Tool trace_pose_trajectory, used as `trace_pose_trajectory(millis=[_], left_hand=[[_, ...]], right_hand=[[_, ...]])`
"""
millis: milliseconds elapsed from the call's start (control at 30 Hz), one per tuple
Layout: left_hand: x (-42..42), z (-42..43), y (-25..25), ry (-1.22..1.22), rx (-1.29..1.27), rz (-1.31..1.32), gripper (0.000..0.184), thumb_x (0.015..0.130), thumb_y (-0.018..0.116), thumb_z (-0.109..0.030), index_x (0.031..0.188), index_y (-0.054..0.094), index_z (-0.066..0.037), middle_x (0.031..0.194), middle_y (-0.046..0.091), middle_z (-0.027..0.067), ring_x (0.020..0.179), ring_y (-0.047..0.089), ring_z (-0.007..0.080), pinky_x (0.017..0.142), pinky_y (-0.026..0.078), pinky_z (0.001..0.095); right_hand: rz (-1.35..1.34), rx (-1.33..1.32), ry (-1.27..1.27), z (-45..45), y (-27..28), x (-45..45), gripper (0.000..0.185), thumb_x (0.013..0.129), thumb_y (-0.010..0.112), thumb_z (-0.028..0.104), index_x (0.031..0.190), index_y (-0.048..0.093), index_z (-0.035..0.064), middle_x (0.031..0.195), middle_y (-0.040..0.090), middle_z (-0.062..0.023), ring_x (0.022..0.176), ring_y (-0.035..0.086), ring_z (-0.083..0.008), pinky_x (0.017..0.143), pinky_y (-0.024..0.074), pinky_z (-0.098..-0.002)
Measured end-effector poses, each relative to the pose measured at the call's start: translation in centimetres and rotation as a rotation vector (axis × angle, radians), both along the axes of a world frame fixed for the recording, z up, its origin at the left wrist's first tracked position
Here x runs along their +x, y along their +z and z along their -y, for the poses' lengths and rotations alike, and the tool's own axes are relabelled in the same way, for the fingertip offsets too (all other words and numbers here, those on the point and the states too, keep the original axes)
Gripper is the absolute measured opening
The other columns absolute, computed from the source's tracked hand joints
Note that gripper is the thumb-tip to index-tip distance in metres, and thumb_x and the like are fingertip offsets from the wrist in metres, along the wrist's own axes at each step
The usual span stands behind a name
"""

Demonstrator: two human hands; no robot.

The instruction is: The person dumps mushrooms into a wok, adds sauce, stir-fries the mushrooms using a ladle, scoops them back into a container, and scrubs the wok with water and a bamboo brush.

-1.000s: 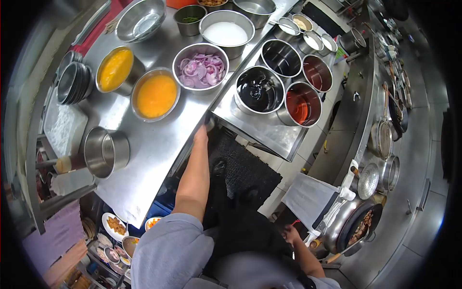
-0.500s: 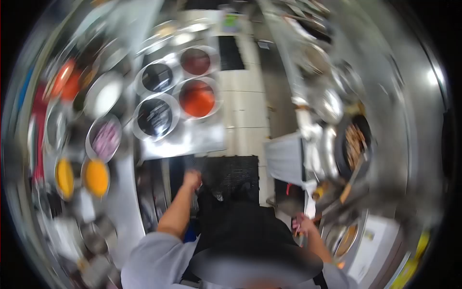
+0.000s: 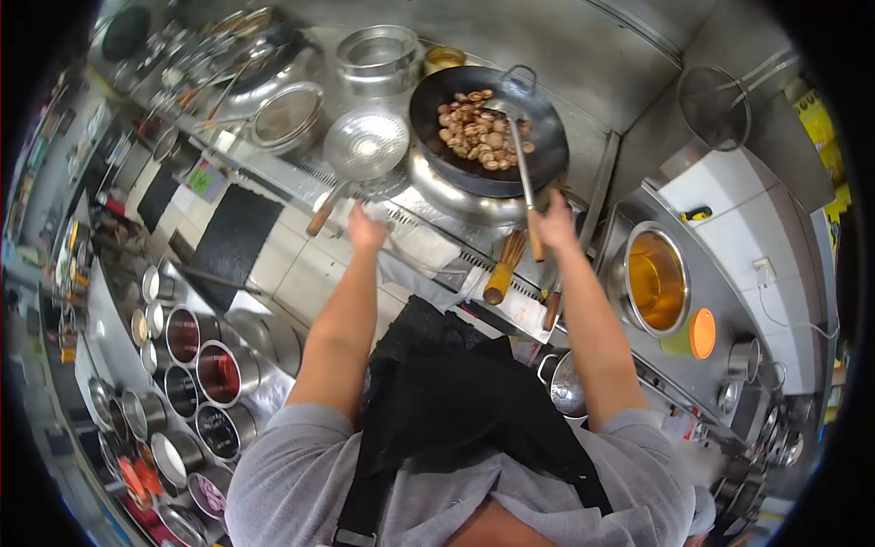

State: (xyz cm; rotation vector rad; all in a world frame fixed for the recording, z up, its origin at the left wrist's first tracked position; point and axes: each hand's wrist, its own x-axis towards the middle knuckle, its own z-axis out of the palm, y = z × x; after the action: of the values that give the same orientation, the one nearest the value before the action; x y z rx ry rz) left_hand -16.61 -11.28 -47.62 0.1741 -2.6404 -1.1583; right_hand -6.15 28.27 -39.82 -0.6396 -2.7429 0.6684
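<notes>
My left hand, blurred, reaches over the front edge of the stove beside a white cloth. White material shows right at its fingertips, but a grip cannot be made out. Left of it lies the wooden handle of a perforated metal strainer. My right hand is against or just beside the wooden handle of a long-handled wok tool; blur hides its fingers. The tool's head rests in a black wok among brown chunks of food, perhaps mushrooms.
A bamboo brush lies at the stove's front edge. To the right stands a metal pot of amber liquid with an orange-lidded container. A mesh skimmer hangs by the wall. Pots of sauces line the left counter.
My view has turned to the right to face the stove. Both hands have come forward, the left to the cloth area and the right to the wok tool's handle.
</notes>
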Motion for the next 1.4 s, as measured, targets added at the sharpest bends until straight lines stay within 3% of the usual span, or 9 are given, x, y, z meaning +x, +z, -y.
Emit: trace_pose_trajectory(millis=[67,300,400,500,567,733,800,1033,1400], left_hand=[[-4.1,1.8,-7.1,-0.167,-0.041,0.131,0.068,0.071,0.073,-0.015,0.131,0.043,-0.007,0.124,0.056,0.0229,0.119,0.051,0.0403,0.099,0.043,0.0438],[-5.0,3.0,-1.5,-0.338,-0.306,0.405,0.055,0.08,0.07,-0.015,0.128,0.043,-0.01,0.115,0.062,0.0177,0.108,0.06,0.0361,0.09,0.049,0.0454],[-5.9,4.9,2.1,-0.41,0.794,0.262,0.047,0.088,0.066,-0.019,0.128,0.045,-0.007,0.107,0.06,0.0059,0.098,0.062,0.023,0.081,0.054,0.0359],[-7.2,4.7,7.3,-0.379,1.26,0.661,0.037,0.093,0.06,-0.027,0.122,0.049,-0.007,0.103,0.062,0.0087,0.088,0.065,0.0234,0.071,0.057,0.0398],[-9.8,1.5,5.3,-0.511,1.291,0.909,0.036,0.096,0.053,-0.039,0.116,0.054,-0.01,0.094,0.065,0.0085,0.085,0.065,0.0232,0.069,0.055,0.0361],[-12.2,-10.5,9.2,-0.528,1.125,1.291,0.041,0.094,0.048,-0.058,0.098,0.058,-0.019,0.085,0.062,0.0027,0.072,0.058,0.0217,0.068,0.047,0.0421],[-13.7,-14.6,5.1,-0.389,1.084,1.273,0.018,0.088,0.063,-0.031,0.099,0.058,-0.018,0.081,0.061,0.0034,0.07,0.058,0.0226,0.061,0.047,0.0436],[-4.8,-7.9,7.4,-0.481,1.178,1.004,0.016,0.088,0.054,-0.01,0.104,0.056,-0.011,0.083,0.062,0.0064,0.059,0.061,0.0203,0.042,0.046,0.0378],[-4.7,-8.1,15.9,-0.472,1.191,1.137,0.018,0.099,0.046,-0.029,0.104,0.052,-0.012,0.077,0.058,0.0067,0.061,0.057,0.0232,0.049,0.045,0.0382]], right_hand=[[0.213,-0.206,0.008,2.5,0.5,-1.6,0.08,0.086,0.059,0.016,0.152,0.015,0.0232,0.105,0.063,-0.0293,0.102,0.062,-0.041,0.089,0.0477,-0.0473],[0.26,-0.301,-0.141,4.4,4.1,5.2,0.079,0.089,0.05,0.007,0.153,0.011,0.0336,0.1,0.064,-0.0294,0.091,0.064,-0.0435,0.078,0.0473,-0.0515],[0.09,-0.297,-0.091,5.0,4.0,9.1,0.076,0.09,0.052,0.006,0.153,0.016,0.0282,0.098,0.064,-0.0298,0.087,0.065,-0.0431,0.077,0.049,-0.0478],[0.275,-0.483,-0.26,10.5,9.1,11.0,0.074,0.09,0.055,0.006,0.152,0.019,0.0181,0.108,0.062,-0.0315,0.094,0.064,-0.0431,0.082,0.0492,-0.0432],[0.007,-0.174,-0.039,9.4,3.5,13.5,0.075,0.088,0.057,0.009,0.152,0.019,0.0148,0.1,0.063,-0.0311,0.09,0.064,-0.0439,0.08,0.0498,-0.0453],[0.493,-0.16,-0.092,12.0,17.2,11.2,0.075,0.087,0.055,0.013,0.151,0.021,0.0279,0.091,0.065,-0.0296,0.085,0.062,-0.0469,0.08,0.0475,-0.0526],[0.565,-0.094,0.03,12.1,16.7,9.7,0.075,0.087,0.053,0.013,0.152,0.019,0.0301,0.088,0.065,-0.0285,0.084,0.063,-0.0456,0.078,0.048,-0.0527],[0.674,0.111,-0.135,15.7,13.9,2.6,0.086,0.083,0.05,0.005,0.154,0.009,0.0316,0.092,0.067,-0.0268,0.085,0.067,-0.0405,0.079,0.0518,-0.05],[0.247,-0.266,0.202,15.3,22.9,15.7,0.078,0.084,0.055,0.008,0.152,0.022,0.0292,0.109,0.062,-0.0294,0.096,0.062,-0.0431,0.087,0.0477,-0.045]])
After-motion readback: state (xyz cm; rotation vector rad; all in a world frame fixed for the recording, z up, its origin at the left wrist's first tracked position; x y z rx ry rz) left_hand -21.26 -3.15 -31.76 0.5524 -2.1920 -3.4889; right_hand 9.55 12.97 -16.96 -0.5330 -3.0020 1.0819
